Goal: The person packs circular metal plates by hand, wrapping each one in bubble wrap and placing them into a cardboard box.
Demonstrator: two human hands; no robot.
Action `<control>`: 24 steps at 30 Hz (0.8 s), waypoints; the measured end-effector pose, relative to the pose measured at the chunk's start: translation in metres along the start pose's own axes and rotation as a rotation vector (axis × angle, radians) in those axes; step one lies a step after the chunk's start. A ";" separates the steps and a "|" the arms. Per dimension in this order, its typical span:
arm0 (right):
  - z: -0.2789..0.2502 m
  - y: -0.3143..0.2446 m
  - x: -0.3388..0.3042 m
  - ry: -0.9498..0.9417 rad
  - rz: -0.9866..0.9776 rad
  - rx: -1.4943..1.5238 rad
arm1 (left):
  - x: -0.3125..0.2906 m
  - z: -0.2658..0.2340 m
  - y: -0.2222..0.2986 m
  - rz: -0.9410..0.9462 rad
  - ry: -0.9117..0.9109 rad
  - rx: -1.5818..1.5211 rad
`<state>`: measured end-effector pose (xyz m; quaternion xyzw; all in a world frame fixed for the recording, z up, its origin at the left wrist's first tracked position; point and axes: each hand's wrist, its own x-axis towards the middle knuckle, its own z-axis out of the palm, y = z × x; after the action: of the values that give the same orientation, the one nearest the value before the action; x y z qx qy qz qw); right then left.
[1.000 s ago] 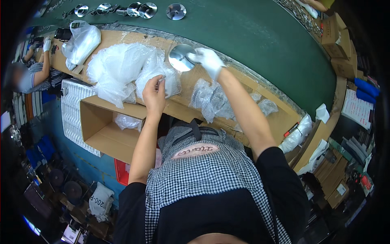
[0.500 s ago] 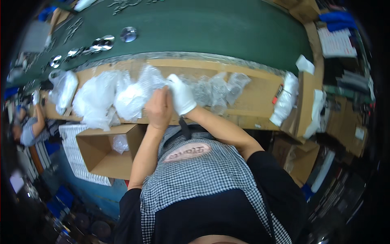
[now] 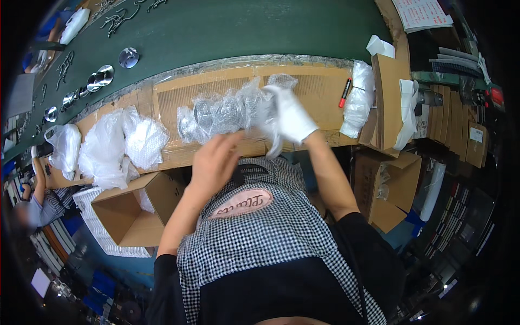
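Note:
Several bubble-wrapped round pieces (image 3: 219,115) lie in a row on the cardboard-covered bench edge in front of me. My left hand (image 3: 214,165), bare, is at the near side of this row; its fingers are loosely bent and apart, with nothing seen in them. At the right end of the row is my right hand (image 3: 292,116) in a white glove. Its fingers are bent around clear bubble wrap (image 3: 275,142), which hangs below them and is blurred by motion. What the wrap contains there is hidden.
Left of the row sit bubble-wrap bags (image 3: 105,149). To the right are a red marker (image 3: 345,93), a roll of clear wrap (image 3: 359,100) and a cardboard box (image 3: 394,103). Shiny metal discs (image 3: 129,58) lie on the green surface. An open carton (image 3: 132,214) stands below; another person is far left.
My hands, close together before, are now apart, the right one farther right. The view has shifted, and the row of wrapped pieces now shows more fully.

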<state>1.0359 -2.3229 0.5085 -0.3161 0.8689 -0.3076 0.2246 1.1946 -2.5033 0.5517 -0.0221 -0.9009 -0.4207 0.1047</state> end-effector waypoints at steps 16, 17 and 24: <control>0.068 0.045 0.033 -0.228 0.203 -0.558 | -0.058 -0.030 -0.167 -0.539 -0.032 0.154; 0.065 0.032 0.034 -0.232 0.195 -0.558 | -0.056 -0.022 -0.178 -0.546 -0.027 0.156; 0.078 0.023 0.040 -0.341 0.208 -0.619 | -0.019 0.033 -0.187 -0.720 -0.286 0.086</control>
<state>1.0440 -2.3665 0.4301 -0.3259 0.8983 0.0514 0.2900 1.1837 -2.5978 0.3864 0.2414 -0.8734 -0.3849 -0.1754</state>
